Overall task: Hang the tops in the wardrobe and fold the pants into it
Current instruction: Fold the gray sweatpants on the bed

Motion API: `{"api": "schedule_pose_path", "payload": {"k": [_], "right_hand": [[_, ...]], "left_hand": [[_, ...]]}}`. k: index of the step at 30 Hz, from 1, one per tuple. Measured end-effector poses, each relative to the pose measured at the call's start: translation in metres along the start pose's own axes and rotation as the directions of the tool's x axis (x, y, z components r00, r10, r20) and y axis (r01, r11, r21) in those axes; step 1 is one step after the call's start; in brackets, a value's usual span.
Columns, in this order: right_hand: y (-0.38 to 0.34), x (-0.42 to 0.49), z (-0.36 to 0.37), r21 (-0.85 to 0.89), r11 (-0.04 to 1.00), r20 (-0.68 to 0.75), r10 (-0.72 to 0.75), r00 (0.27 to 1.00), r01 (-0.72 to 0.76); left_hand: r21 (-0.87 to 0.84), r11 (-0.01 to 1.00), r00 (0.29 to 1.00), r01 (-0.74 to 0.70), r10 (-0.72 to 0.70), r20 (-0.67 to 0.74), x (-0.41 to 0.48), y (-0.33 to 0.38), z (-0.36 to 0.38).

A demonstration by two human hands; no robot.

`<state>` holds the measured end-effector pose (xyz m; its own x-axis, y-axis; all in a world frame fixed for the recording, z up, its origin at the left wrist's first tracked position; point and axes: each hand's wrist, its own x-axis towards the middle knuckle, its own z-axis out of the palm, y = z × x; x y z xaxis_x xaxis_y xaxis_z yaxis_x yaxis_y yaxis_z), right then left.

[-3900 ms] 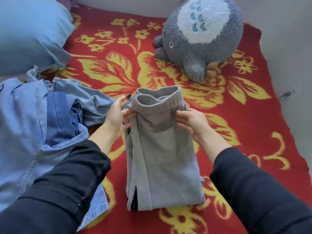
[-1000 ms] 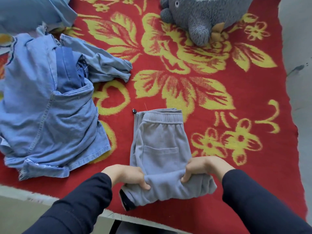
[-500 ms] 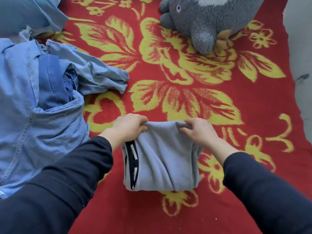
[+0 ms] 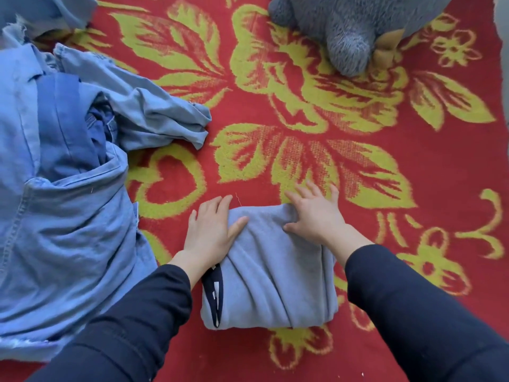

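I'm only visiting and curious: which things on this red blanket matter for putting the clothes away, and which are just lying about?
Part of the job: folded grey pants, pressed flat by the left hand and right hand; heap of blue denim clothes, not yet put away.
Just lying about: grey plush toy; blue pillow; the red flowered blanket underneath.

Nothing here can be read as text, label, brand or number. The nearest thing to writing is a black strip [image 4: 214,295] along the left edge of the folded grey pants [image 4: 275,271]. It bears a few small white marks, which are partly tucked into the fold and too small to make out as letters or digits.
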<state>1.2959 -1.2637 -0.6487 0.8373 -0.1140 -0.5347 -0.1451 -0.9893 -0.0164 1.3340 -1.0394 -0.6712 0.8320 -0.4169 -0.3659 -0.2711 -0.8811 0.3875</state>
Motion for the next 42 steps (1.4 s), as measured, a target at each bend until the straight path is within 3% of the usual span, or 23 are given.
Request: {"api": "schedule_pose_path", "payload": {"k": [2, 4, 6, 8, 10, 13, 16, 19, 22, 24, 26, 28, 30, 32, 34, 38, 42], "right_hand": [[0.002, -0.012, 0.011, 0.142, 0.984, -0.163, 0.129, 0.978, -0.106], [0.0, -0.041, 0.027, 0.406, 0.893, -0.305, 0.332, 0.893, -0.194], [-0.005, -0.076, 0.049, 0.605, 0.754, -0.314, 0.523, 0.792, -0.257], [-0.012, -0.109, 0.072, 0.673, 0.661, -0.266, 0.635, 0.725, -0.332], [-0.018, -0.135, 0.096, 0.646, 0.638, -0.184, 0.662, 0.726, -0.418], [-0.027, -0.149, 0.121, 0.568, 0.68, -0.067, 0.601, 0.797, -0.465], [-0.025, -0.144, 0.115, 0.584, 0.707, -0.107, 0.555, 0.825, -0.399], [-0.012, -0.143, 0.106, 0.62, 0.647, -0.075, 0.612, 0.787, -0.444], [-0.009, -0.148, 0.107, 0.565, 0.579, 0.138, 0.636, 0.76, -0.587], [-0.014, -0.143, 0.095, 0.648, 0.497, 0.153, 0.658, 0.738, -0.577], [-0.015, -0.132, 0.072, 0.706, 0.545, -0.02, 0.654, 0.756, -0.453], [-0.014, -0.113, 0.046, 0.678, 0.682, -0.249, 0.564, 0.788, -0.274], [-0.015, -0.087, 0.023, 0.556, 0.821, -0.349, 0.371, 0.86, -0.129], [-0.016, -0.059, 0.007, 0.371, 0.927, -0.246, 0.149, 0.958, -0.049], [-0.015, -0.033, -0.001, 0.208, 0.978, -0.054, 0.002, 0.999, 0.01], [-0.009, 0.002, -0.008, 0.076, 0.997, 0.17, -0.043, 0.985, 0.03], [-0.008, 0.01, -0.009, 0.052, 0.999, 0.341, -0.028, 0.94, 0.011]], "left_hand": [[-0.187, 0.981, 0.982, 0.047, -0.08, -0.171, -0.015, -0.003, 0.003], [-0.356, 0.931, 0.94, 0.078, -0.188, -0.285, -0.043, -0.003, 0.003], [-0.477, 0.876, 0.895, 0.077, -0.272, -0.355, -0.078, -0.002, 0.007], [-0.511, 0.852, 0.874, 0.11, -0.328, -0.359, -0.118, -0.001, 0.021], [-0.473, 0.855, 0.877, 0.211, -0.379, -0.295, -0.155, 0.002, 0.042], [-0.362, 0.857, 0.893, 0.366, -0.433, -0.124, -0.179, 0.006, 0.07], [-0.442, 0.85, 0.916, 0.287, -0.379, -0.134, -0.165, 0.002, 0.066], [-0.535, 0.808, 0.925, 0.247, -0.361, -0.118, -0.156, -0.015, 0.051], [-0.517, 0.73, 0.894, 0.447, -0.386, 0.229, -0.171, -0.037, 0.057], [-0.506, 0.685, 0.851, 0.524, -0.402, 0.337, -0.177, -0.043, 0.049], [-0.602, 0.633, 0.866, 0.486, -0.441, 0.234, -0.166, -0.039, 0.031], [-0.689, 0.628, 0.885, 0.361, -0.463, 0.042, -0.139, -0.024, 0.005], [-0.618, 0.76, 0.925, 0.201, -0.355, -0.136, -0.105, -0.008, -0.015], [-0.39, 0.917, 0.98, 0.082, -0.146, -0.138, -0.069, 0.005, -0.022], [-0.191, 0.982, 1.0, 0.01, -0.006, 0.025, -0.035, 0.011, -0.018], [-0.111, 0.991, 0.945, 0.075, -0.035, 0.325, 0.008, 0.005, -0.014], [-0.136, 0.982, 0.894, 0.134, -0.06, 0.444, 0.011, 0.008, -0.018]]}}
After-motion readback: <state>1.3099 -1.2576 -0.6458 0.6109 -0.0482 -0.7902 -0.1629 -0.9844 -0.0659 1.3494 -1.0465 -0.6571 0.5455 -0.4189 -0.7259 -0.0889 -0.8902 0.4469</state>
